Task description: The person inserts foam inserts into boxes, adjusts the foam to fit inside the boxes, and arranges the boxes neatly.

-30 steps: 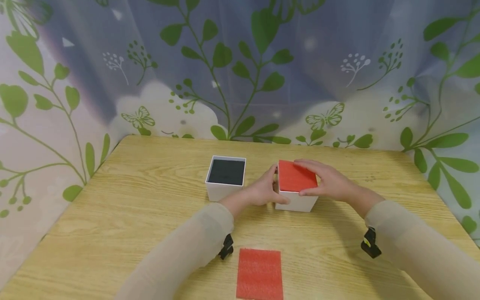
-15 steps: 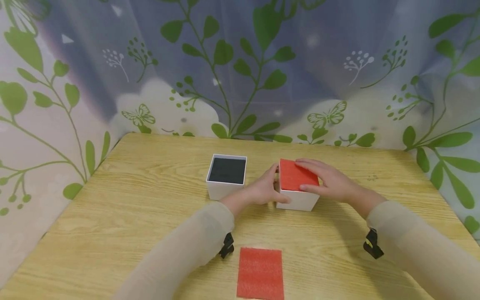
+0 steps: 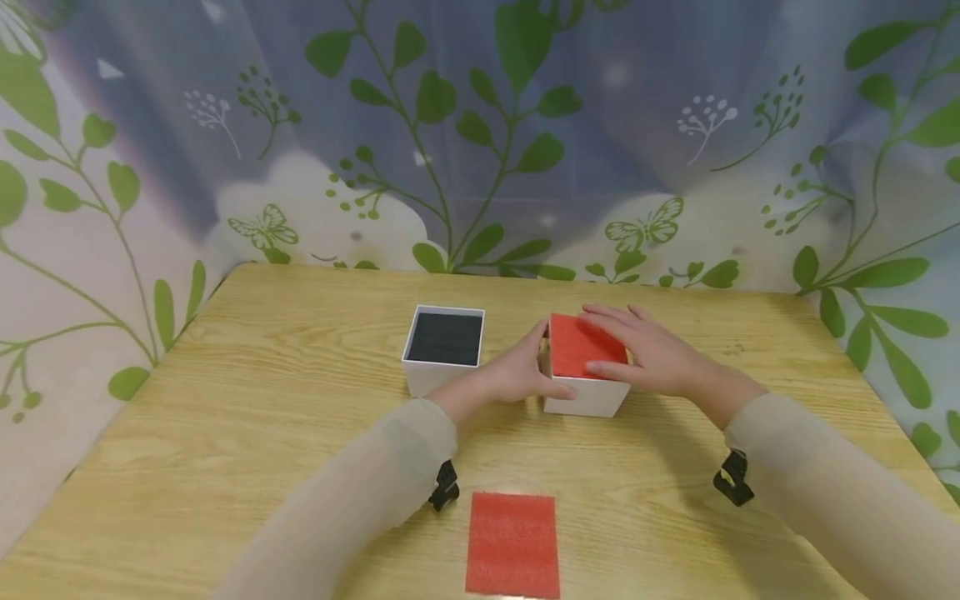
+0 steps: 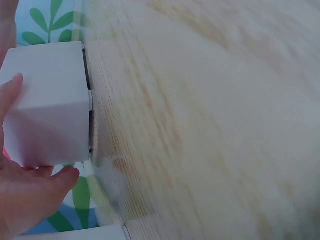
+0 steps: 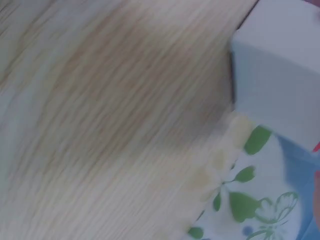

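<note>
A white square box (image 3: 581, 398) stands right of centre on the table, with a red square sheet (image 3: 572, 354) covering its top. My left hand (image 3: 517, 372) holds the box at its left side, thumb across the front face and fingers along the side; in the left wrist view the thumb (image 4: 11, 92) shows on a white face. My right hand (image 3: 648, 354) rests on the red sheet from the right, fingers extended and thumb on the sheet near the front edge. In the right wrist view the box (image 5: 280, 75) shows at the upper right, the hand mostly out of frame.
Left of my left hand stands a second white box (image 3: 427, 377) with a black square (image 3: 446, 337) inside its rim. Another red square sheet (image 3: 513, 546) lies flat near the front of the wooden table (image 3: 285, 400). A leaf-patterned curtain (image 3: 480, 167) hangs behind the table.
My right thumb has moved from the box's front edge up onto the red sheet. The left hand keeps its hold on the box. The head view has shifted slightly.
</note>
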A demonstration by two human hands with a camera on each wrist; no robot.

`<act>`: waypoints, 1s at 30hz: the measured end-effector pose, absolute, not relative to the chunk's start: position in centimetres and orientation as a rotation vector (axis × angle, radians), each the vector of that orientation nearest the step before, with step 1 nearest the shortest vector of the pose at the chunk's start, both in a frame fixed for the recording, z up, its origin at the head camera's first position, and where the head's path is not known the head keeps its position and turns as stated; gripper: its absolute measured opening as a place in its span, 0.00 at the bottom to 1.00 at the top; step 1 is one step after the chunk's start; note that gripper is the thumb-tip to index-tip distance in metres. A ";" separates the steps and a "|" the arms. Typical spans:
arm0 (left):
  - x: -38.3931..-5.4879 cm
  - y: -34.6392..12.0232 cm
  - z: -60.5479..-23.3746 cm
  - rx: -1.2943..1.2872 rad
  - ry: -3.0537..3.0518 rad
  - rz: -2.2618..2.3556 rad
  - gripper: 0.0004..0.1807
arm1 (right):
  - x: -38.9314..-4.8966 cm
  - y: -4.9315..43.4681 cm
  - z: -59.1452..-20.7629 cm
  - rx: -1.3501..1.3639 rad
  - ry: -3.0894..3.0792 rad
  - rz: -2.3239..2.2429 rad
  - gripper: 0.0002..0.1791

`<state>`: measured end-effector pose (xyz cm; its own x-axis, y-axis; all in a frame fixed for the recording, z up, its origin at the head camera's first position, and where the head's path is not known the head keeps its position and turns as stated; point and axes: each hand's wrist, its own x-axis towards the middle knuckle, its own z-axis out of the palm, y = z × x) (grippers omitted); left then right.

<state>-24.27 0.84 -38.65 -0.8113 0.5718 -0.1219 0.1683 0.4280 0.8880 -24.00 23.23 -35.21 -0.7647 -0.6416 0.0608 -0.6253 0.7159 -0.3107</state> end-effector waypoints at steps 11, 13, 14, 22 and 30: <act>-24.2 0.8 -38.3 0.741 2.256 1.355 0.58 | -23.5 18.2 -34.2 -1.108 2.845 -0.436 0.48; -24.2 0.8 -38.4 0.760 2.217 1.386 0.58 | -23.5 18.0 -34.2 -1.089 2.854 -0.402 0.47; -24.2 0.8 -38.3 0.757 2.196 1.402 0.58 | -23.6 18.0 -34.2 -1.084 2.858 -0.386 0.46; -22.6 0.5 -35.6 0.669 2.146 1.401 0.54 | -23.6 18.4 -34.3 -1.053 2.877 -0.335 0.44; -23.2 0.7 -36.7 0.655 2.181 1.392 0.56 | -23.5 18.5 -34.8 -1.074 2.879 -0.383 0.43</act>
<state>-23.15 0.73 -36.66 -0.7766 0.6165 -0.1298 0.1417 0.3716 0.9175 -23.52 18.50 -34.82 -0.7587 -0.6499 0.0441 -0.6389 0.7291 -0.2454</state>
